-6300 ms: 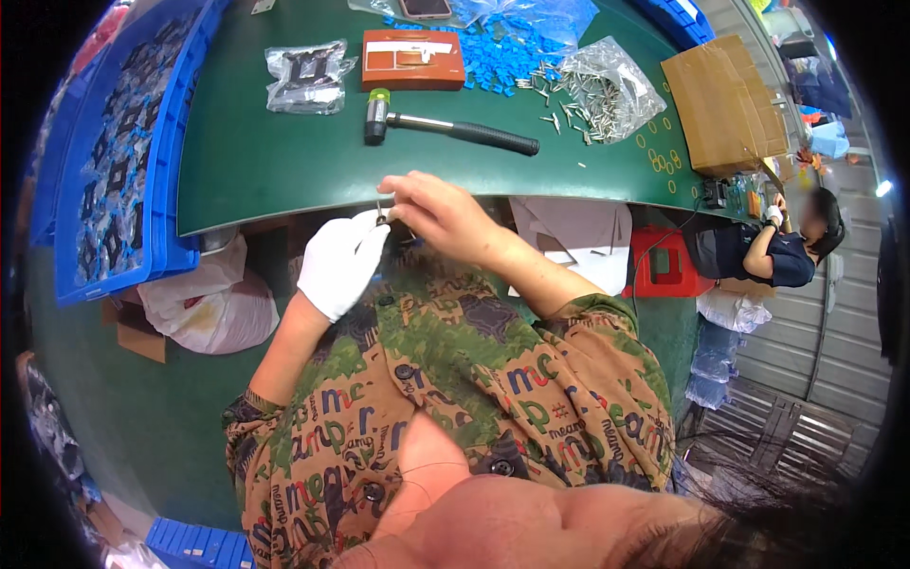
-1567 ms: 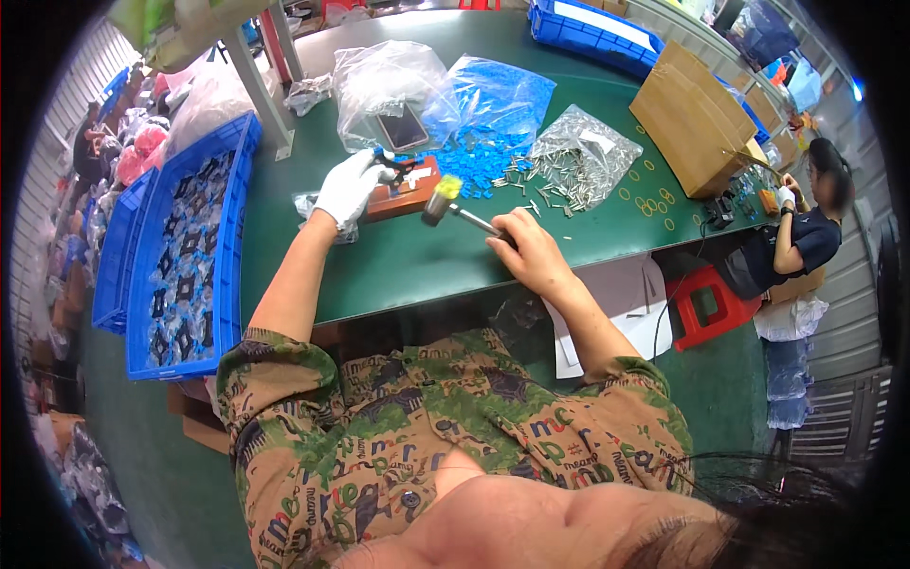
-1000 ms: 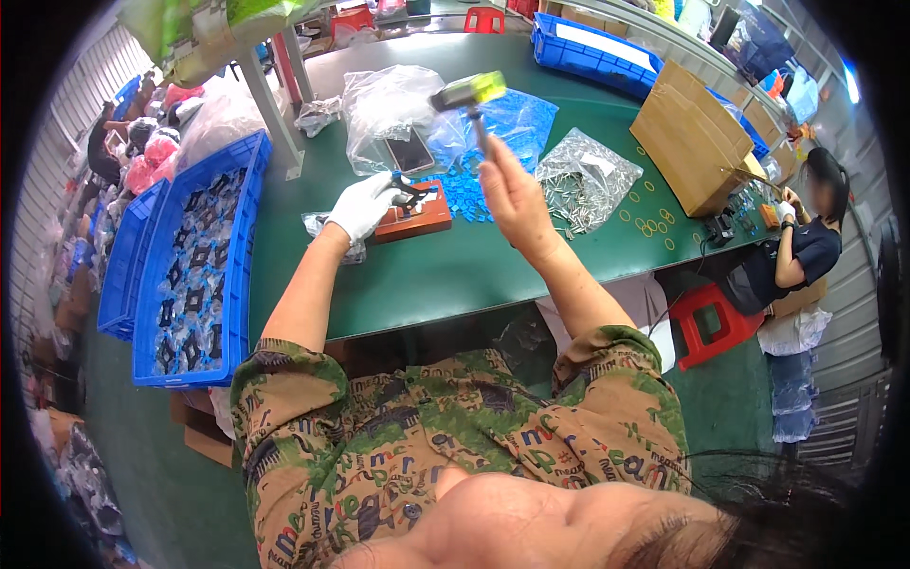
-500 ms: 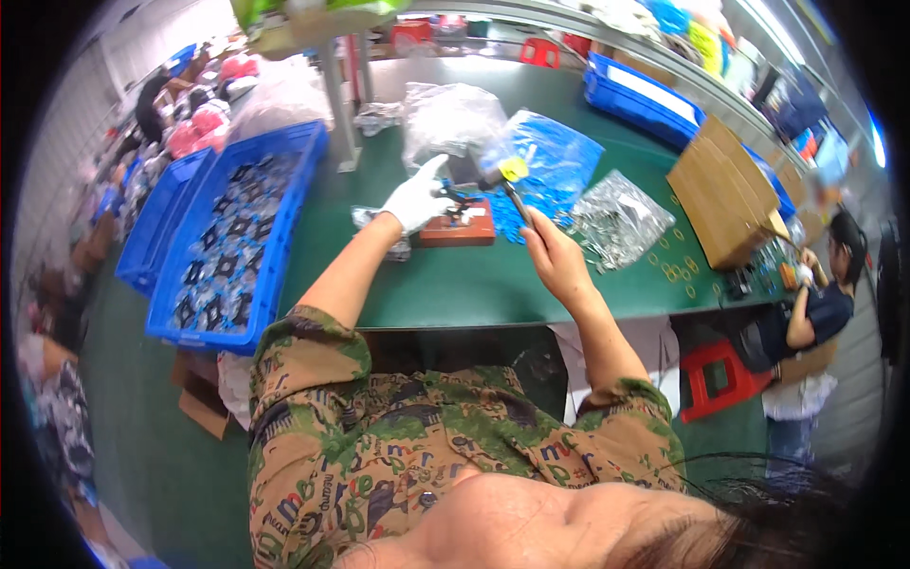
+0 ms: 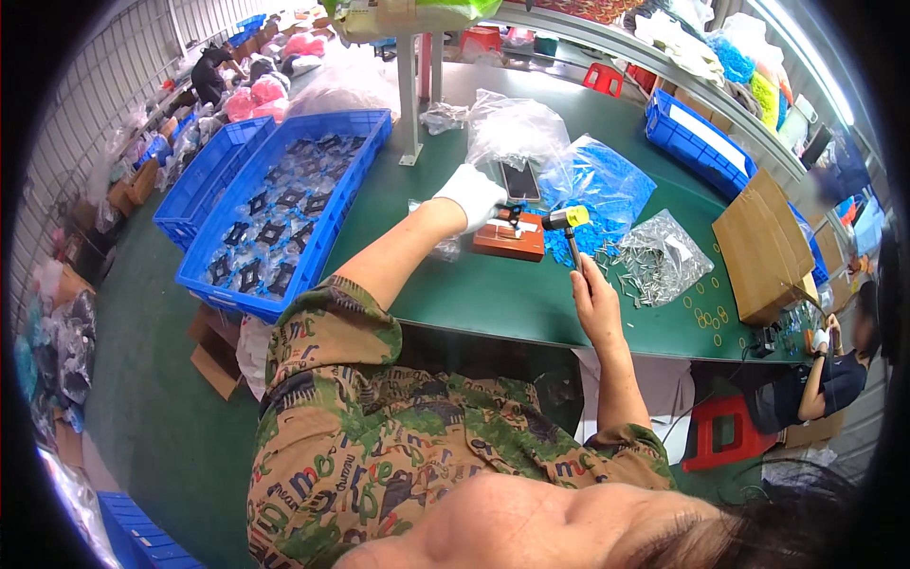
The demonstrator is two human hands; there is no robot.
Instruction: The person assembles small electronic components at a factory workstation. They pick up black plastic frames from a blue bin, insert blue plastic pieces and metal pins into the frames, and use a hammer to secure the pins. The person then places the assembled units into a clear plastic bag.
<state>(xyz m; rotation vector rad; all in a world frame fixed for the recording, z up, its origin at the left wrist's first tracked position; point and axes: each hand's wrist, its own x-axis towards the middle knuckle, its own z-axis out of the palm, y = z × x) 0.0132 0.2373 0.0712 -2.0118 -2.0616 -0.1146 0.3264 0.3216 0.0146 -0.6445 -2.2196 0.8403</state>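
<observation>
My left hand (image 5: 471, 197) wears a white glove. Its fingers are closed on a small black plastic part (image 5: 512, 214) at the top of a reddish-brown block (image 5: 509, 239). My bare right hand (image 5: 597, 299) grips the handle of a mallet (image 5: 566, 219), whose head is black and yellow. That head hangs just right of the block, close to the black part; whether they touch I cannot tell. Blue small pieces (image 5: 561, 248) lie behind and beside the mallet, partly spilling from a clear bag (image 5: 611, 185). Behind the block lies a dark phone (image 5: 519, 180).
A blue crate (image 5: 327, 254) of black-and-blue parts stands at the left. Right of the mallet are a bag of metal pins (image 5: 664, 258), yellowish rings (image 5: 706, 318) and a cardboard box (image 5: 763, 251). A shelf post (image 5: 409, 104) rises behind. A co-worker (image 5: 834, 379) sits at far right.
The whole view has shifted, so the table appears farther right and lower. Relative to the block, the mallet head has come down. My left index finger, raised before, is now curled in.
</observation>
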